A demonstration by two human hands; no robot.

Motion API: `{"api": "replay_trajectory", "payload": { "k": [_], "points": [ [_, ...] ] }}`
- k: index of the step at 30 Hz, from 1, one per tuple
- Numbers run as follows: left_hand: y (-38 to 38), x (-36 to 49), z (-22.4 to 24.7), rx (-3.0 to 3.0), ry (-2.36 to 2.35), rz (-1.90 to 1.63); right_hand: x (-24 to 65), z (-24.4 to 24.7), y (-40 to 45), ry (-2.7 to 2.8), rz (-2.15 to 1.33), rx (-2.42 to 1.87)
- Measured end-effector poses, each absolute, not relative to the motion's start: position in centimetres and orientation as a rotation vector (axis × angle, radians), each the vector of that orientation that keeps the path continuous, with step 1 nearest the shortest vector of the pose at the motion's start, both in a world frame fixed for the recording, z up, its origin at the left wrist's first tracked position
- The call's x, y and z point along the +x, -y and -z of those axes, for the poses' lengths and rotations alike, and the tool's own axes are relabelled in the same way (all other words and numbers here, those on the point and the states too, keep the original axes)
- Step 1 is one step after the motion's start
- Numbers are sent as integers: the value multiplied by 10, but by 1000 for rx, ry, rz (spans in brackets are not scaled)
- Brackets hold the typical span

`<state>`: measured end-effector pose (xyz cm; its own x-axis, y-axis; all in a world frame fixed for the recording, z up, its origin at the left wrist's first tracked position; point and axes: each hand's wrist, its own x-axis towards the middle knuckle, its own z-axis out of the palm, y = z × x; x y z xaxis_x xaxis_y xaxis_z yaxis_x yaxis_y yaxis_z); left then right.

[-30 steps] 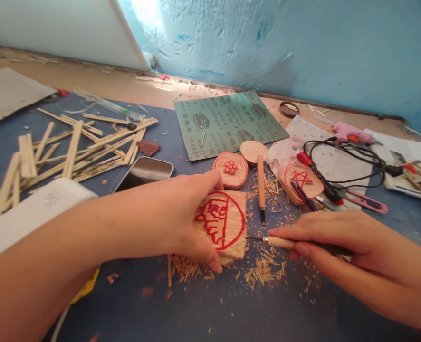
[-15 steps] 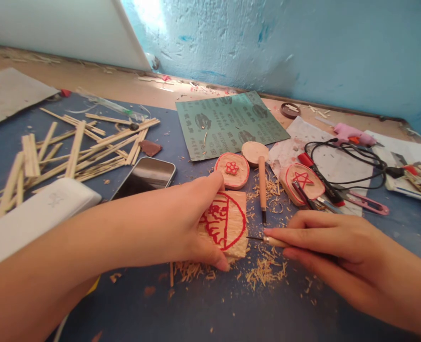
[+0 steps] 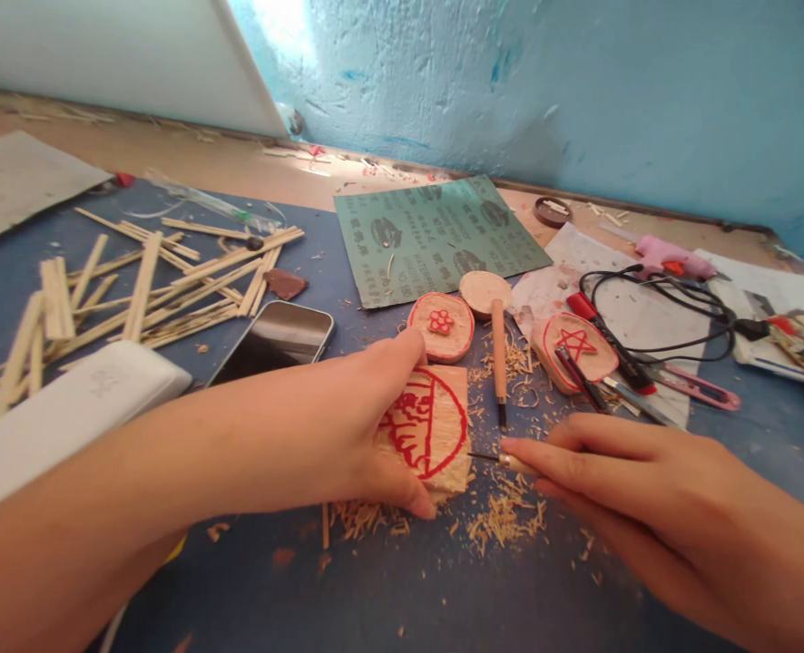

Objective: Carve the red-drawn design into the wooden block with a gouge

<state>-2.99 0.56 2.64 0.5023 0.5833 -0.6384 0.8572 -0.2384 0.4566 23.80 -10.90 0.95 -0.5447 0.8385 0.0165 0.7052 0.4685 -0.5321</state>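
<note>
My left hand [image 3: 381, 417] is closed on a square wooden block [image 3: 446, 422] with a red circular design drawn on its face; the palm covers its left side. In my right hand [image 3: 620, 490] is a carving tool [image 3: 511, 462] with a pale handle and a thin dark blade. Its tip is at the block's right edge; I cannot tell whether it touches. Wood shavings [image 3: 507, 517] lie around the block. Just beyond are a wooden disc with a red flower [image 3: 441, 325], a plain wooden disc [image 3: 485, 295] and a second carving tool [image 3: 499, 358].
Green sandpaper [image 3: 436, 240] lies near the wall. On the left are thin wooden sticks [image 3: 144, 286], a phone [image 3: 276, 337] and a white power bank [image 3: 102, 399]. On the right lie a star-marked disc [image 3: 599, 355], black cable [image 3: 681, 336] and a pink glue gun [image 3: 674, 257].
Hardly anything differs. My right hand and its carving tool have shifted very slightly, and the view has moved a little; my left hand keeps the same hold on the block.
</note>
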Motion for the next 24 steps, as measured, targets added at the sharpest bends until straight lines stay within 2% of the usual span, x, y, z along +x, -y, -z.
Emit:
{"api": "replay_trajectory", "payload": {
  "k": [2, 7, 11, 13, 16, 18, 24],
  "points": [
    [-5, -30, -26, 1949, -1165, 421, 239, -8, 112, 2497, -605, -1270],
    [-3, -30, -24, 1981, -1195, 362, 233, -8, 116, 2179, -845, -1537],
    [-4, -30, -24, 1964, -1151, 407, 229, -11, 116, 2109, -849, -1576],
    [-5, -31, -24, 1971, -1149, 383, 229, -13, 116, 2330, -696, -1414],
    [-4, -31, -23, 1967, -1152, 374, 229, -16, 116, 2593, -284, -1239],
    [-3, -30, -23, 1967, -1162, 409, 227, -17, 118, 2619, -198, -1223],
    [5, -30, -23, 2008, -1230, 287, 223, -11, 120, 2076, -855, -1566]
  ]
}}
